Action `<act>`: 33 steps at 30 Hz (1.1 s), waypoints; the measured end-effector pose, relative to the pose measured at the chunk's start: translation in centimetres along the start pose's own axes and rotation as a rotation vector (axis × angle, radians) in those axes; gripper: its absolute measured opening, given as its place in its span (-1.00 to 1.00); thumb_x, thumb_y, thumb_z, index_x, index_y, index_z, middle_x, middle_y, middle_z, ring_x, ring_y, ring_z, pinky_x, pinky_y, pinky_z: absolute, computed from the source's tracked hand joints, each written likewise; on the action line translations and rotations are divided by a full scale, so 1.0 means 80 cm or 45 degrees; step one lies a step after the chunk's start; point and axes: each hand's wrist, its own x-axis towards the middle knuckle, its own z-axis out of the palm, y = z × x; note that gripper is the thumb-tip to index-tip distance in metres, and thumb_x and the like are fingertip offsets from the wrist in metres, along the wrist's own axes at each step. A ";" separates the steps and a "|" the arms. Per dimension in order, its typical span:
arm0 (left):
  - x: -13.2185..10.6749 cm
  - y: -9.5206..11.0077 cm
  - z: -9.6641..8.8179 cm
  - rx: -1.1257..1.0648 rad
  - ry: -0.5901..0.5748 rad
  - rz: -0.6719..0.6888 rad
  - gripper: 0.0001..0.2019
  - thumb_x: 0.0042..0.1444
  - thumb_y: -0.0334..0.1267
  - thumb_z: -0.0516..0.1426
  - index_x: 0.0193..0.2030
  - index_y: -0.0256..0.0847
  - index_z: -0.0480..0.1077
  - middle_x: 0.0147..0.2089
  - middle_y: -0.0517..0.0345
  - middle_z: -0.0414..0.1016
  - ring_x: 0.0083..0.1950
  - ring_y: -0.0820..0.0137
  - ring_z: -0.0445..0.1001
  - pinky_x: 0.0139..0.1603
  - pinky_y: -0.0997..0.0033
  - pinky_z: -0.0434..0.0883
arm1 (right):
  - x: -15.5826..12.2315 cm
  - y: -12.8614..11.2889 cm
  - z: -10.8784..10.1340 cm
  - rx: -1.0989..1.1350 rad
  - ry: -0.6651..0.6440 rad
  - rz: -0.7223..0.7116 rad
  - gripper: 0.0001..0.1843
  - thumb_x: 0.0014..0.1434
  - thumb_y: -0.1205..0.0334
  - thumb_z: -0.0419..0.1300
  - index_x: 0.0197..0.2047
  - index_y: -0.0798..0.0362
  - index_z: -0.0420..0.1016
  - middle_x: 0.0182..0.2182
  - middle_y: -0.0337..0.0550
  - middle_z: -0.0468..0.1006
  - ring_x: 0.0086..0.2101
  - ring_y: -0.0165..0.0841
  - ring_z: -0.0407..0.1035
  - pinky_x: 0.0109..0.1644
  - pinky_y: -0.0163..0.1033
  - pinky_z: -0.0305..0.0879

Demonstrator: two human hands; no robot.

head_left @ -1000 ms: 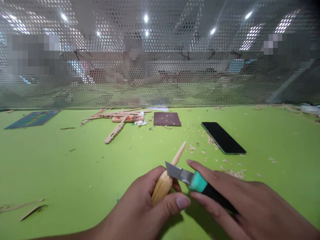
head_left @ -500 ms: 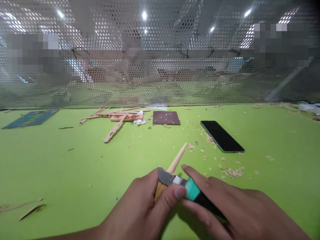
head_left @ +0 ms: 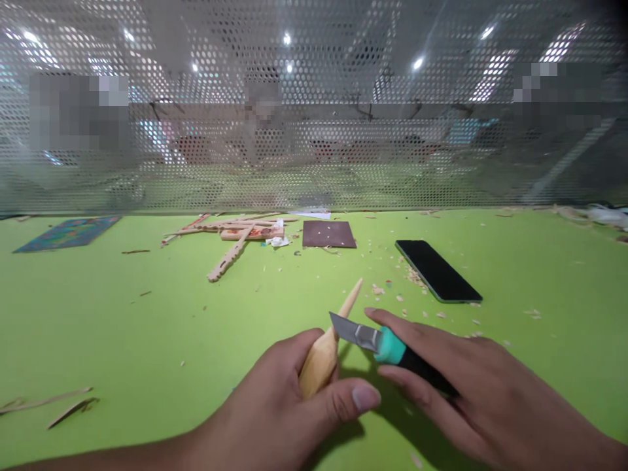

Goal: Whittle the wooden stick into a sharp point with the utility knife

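Note:
My left hand (head_left: 289, 405) is closed around a pale carved wooden piece (head_left: 318, 366), broad at the bottom and narrowing to a pointed tip that leans up and to the right. Its lower end is hidden in the palm. My right hand (head_left: 471, 392) grips a carving knife (head_left: 390, 345) with a black and teal handle. The short angled blade lies across the narrow neck of the wood, its tip pointing up and left. My left thumb is stretched out below the blade, apart from it.
A phone (head_left: 439, 271) lies at right beside wood shavings (head_left: 416, 276). Farther back are a brown square sheet (head_left: 328, 234), carved wooden sticks (head_left: 230, 255) and a colourful mat (head_left: 69, 234). Wood strips (head_left: 71, 413) lie at left. A perforated metal screen (head_left: 314, 163) closes off the green table's back.
The knife blade has moved up from beside my left thumb to the neck of the wood. My left thumb has swung away to the right, uncovering more of the wood's broad part.

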 end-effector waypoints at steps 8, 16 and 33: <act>-0.004 0.002 0.001 -0.011 -0.068 0.004 -0.63 0.15 -0.11 0.48 -0.17 -0.24 0.43 -0.23 0.20 0.38 -0.14 0.33 0.34 -0.03 0.35 0.35 | -0.005 -0.013 -0.003 0.205 -0.189 -0.025 -0.57 0.56 0.12 0.07 0.34 0.07 0.52 -0.08 -0.04 0.82 -0.24 -0.21 0.75 -0.23 -0.19 0.69; -0.004 0.000 0.004 0.184 0.009 0.043 -0.65 0.27 0.00 0.38 -0.22 -0.21 0.42 -0.32 0.29 0.30 -0.26 0.42 0.21 -0.21 0.48 0.24 | -0.016 -0.016 0.004 -0.005 -0.137 -0.056 -0.53 0.63 0.09 -0.07 0.35 0.14 0.45 -0.12 -0.01 0.81 -0.33 -0.21 0.72 -0.35 -0.15 0.68; -0.013 -0.005 0.007 0.091 0.012 -0.034 -0.38 0.33 0.44 0.11 -0.01 -0.14 0.47 -0.48 0.35 0.11 -0.46 0.44 0.06 -0.42 0.44 0.17 | -0.003 -0.007 -0.007 -0.064 0.138 -0.008 -0.59 0.65 0.08 -0.09 0.33 0.08 0.37 -0.04 0.03 0.81 -0.19 -0.17 0.75 -0.30 -0.23 0.66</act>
